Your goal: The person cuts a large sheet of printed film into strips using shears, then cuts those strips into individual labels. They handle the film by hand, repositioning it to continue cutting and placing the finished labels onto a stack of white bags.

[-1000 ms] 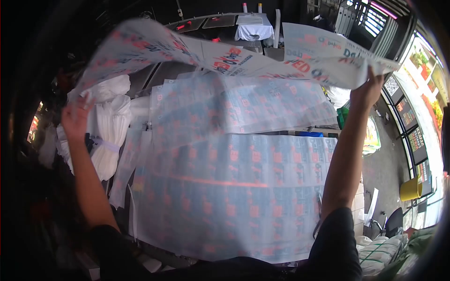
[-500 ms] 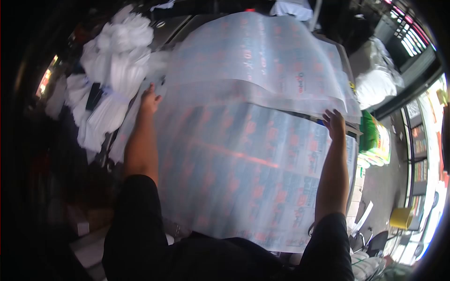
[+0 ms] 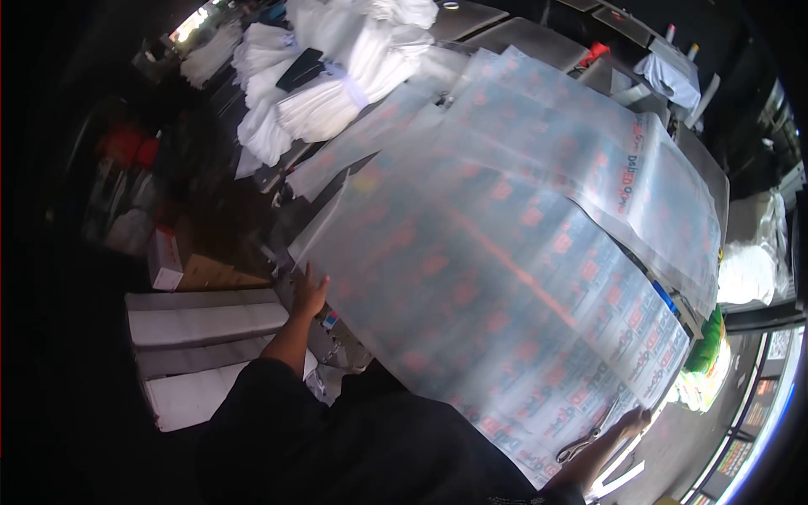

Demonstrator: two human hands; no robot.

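Note:
A large translucent plastic sheet, printed with red and blue lettering, spreads across the work surface in front of me. My left hand is at its left edge, thumb and fingers closed on the margin, close to a raised corner. At the near right edge, my right hand has its fingers curled over the sheet's side, partly out of sight. Metal scissors lie on the sheet beside the right hand. Another printed sheet lies farther back, its loose front edge overlapping the first.
Bundled white cloth-like material is piled at the back left, with a dark object on it. Long white boxes and a brown carton are at lower left. A green and white package stands beyond the right edge.
Both hands have come back toward me, from the overlap between the sheets to the near sheet's side edges. The view has turned left, and the scissors now show.

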